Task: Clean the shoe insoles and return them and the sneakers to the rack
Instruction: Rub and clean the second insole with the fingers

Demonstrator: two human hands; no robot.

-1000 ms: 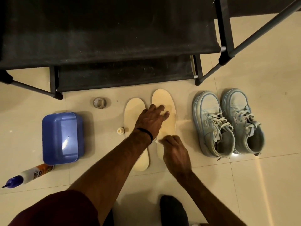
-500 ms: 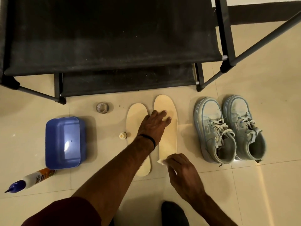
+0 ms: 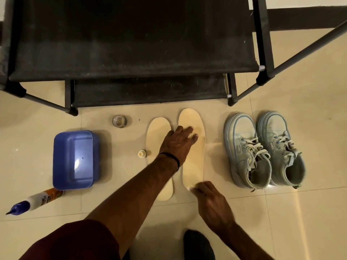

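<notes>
- Since a second ago the right hand [image 3: 212, 203] has slid back along the right insole [image 3: 193, 158], from about its middle to its heel end, nearest the person; the left hand [image 3: 178, 143] has stayed put on the forepart.
- The left hand lies flat with fingers spread across the right insole's forepart, its heel over the gap toward the left insole [image 3: 159, 128]. I judge it is a hold-down, so the thin sole does not skate over the floor tiles [image 3: 281, 222] under the wiping.
- The right hand's fingers are curled round a small pale wad [image 3: 190, 188], seemingly a wipe or cloth, pressed at the heel end; too blurred to name surely.
- Both insoles lie side by side on the floor just in front of the rack [image 3: 131, 53], toes toward it, so each is wiped along its length.
- The sneakers [image 3: 262, 151] stand together to the right of the insoles, apart from them, openings up, ready to take them.
- To the left sit a blue tub [image 3: 74, 160], a bottle [image 3: 35, 200], a small cap [image 3: 141, 153] and a tape roll [image 3: 119, 121].
</notes>
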